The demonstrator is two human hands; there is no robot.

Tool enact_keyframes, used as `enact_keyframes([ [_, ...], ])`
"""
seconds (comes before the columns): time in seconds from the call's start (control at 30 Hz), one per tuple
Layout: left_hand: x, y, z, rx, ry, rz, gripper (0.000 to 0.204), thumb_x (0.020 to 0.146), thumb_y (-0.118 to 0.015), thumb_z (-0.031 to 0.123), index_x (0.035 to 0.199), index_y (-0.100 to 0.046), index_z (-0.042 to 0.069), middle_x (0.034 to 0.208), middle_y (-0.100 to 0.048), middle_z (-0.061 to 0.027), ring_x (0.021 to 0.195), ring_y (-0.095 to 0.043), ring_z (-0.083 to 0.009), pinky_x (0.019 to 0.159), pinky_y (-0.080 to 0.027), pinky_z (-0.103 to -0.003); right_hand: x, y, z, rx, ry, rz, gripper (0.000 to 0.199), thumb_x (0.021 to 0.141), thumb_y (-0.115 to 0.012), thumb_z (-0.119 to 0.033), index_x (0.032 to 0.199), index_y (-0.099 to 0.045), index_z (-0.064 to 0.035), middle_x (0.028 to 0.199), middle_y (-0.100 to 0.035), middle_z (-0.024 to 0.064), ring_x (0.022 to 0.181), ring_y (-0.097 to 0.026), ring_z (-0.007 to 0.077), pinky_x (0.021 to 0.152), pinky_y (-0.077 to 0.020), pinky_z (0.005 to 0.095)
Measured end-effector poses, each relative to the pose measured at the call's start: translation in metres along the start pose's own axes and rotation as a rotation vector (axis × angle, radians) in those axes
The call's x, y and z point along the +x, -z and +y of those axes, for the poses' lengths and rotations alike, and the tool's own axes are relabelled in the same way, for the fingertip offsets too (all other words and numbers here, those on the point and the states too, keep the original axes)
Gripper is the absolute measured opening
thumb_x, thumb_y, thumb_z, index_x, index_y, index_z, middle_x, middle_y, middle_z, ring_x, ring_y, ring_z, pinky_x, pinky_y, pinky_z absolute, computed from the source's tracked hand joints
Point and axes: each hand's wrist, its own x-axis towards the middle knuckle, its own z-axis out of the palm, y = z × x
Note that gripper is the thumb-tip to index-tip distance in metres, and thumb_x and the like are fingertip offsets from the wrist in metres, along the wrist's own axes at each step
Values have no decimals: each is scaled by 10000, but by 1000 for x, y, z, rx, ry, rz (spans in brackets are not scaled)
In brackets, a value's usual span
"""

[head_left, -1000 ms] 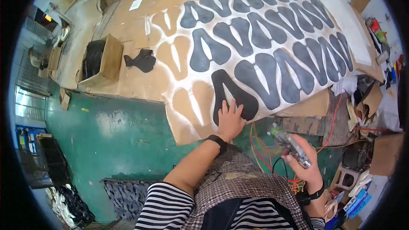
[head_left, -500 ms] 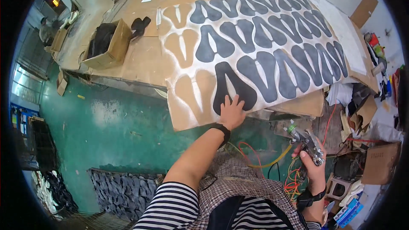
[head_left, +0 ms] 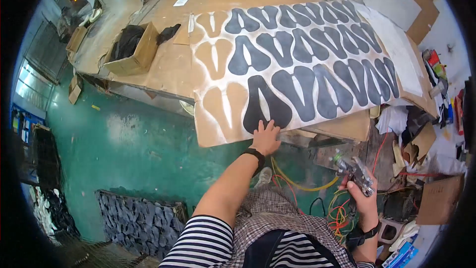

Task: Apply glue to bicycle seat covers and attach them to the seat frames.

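Observation:
My left hand [head_left: 266, 138] reaches to the near edge of a cardboard sheet [head_left: 210, 141], fingers spread over the lower end of a black shoe-upper-like piece [head_left: 259, 106]. This piece is darker than the grey pieces [head_left: 299, 92] laid in rows to its right. Whether the fingertips press on it or hover just above cannot be told. Brown unsprayed shapes edged in white, one of them a bare outline [head_left: 210, 101], show at the sheet's left. Off to the right, my right hand [head_left: 366, 196] is wrapped around a metal spray gun [head_left: 359, 173], held below table height.
An open carton [head_left: 134, 64] of black pieces stands on the cardboard-covered table [head_left: 171, 82], with a dark piece [head_left: 168, 33] beside it. Yellow and orange hoses [head_left: 339, 213] trail near my right arm. A stack of dark pieces [head_left: 141, 223] sits on the green floor at lower left.
My left hand has drawn back slightly toward me, from over the black piece to its near end. The spray gun stays in my right hand. The whole view has shifted a little.

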Motion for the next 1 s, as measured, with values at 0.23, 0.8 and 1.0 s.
enact_keyframes([
  [0.23,-3,2,5,-22,10,5,595,833,-680,338,1366,-485,161,1526,-306,-124,1376,-240,-510,1057,-338,-597,34,10,-9,9,76,-111,523,863,-684,-162,1309,-500,41,930,-651,98,801,-632,152,733,-521,307],
  [0.8,-8,-22,5,-100,-61,200,587,754,-732,277,1279,-528,109,1454,-366,-147,1355,-280,-479,1020,-365,-580,56,30,-7,-334,79,-396,499,820,-697,-78,1277,-523,21,913,-661,92,811,-647,158,742,-520,302],
  [1.0,-10,-27,4,-89,-61,219,596,757,-729,280,1287,-524,101,1456,-368,-151,1363,-271,-485,1033,-354,-577,69,15,-18,-55,27,-148,554,844,-701,-166,1307,-492,54,915,-638,95,796,-630,165,735,-520,303],
])
